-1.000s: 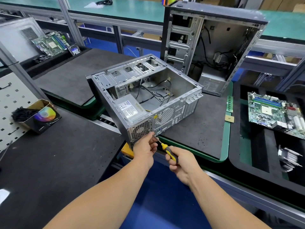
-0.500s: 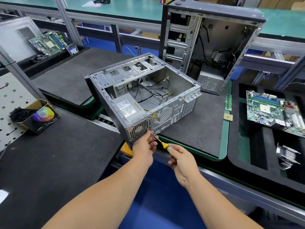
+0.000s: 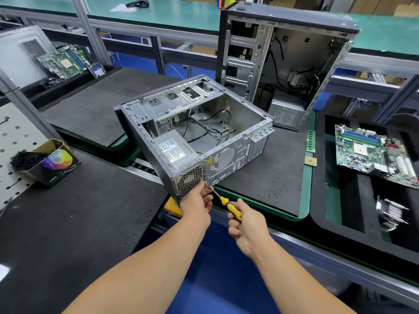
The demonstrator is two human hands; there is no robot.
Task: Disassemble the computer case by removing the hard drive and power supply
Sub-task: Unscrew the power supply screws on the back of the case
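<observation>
Benches: you face dark foam mats point(image 3: 74, 223) on green-edged boards point(image 3: 306, 200); aluminium framing point(image 3: 90, 30) divides the stations
Far bench: green top point(image 3: 181, 10)
Floor: blue point(image 3: 215, 279) beneath you
Left: white pegboard point(image 3: 13, 141)
Light: even, overhead

My right hand point(image 3: 248, 225) slides back down the yellow screwdriver point(image 3: 229, 206), baring more handle than half a second ago; my thumb now lifts off it, perhaps mid-twist.

Open computer case point(image 3: 197, 132) on its side, power supply point(image 3: 175, 149) inside, left hand point(image 3: 197, 203) at its rear corner, right hand point(image 3: 246, 220) gripping yellow screwdriver point(image 3: 229, 206)
</observation>
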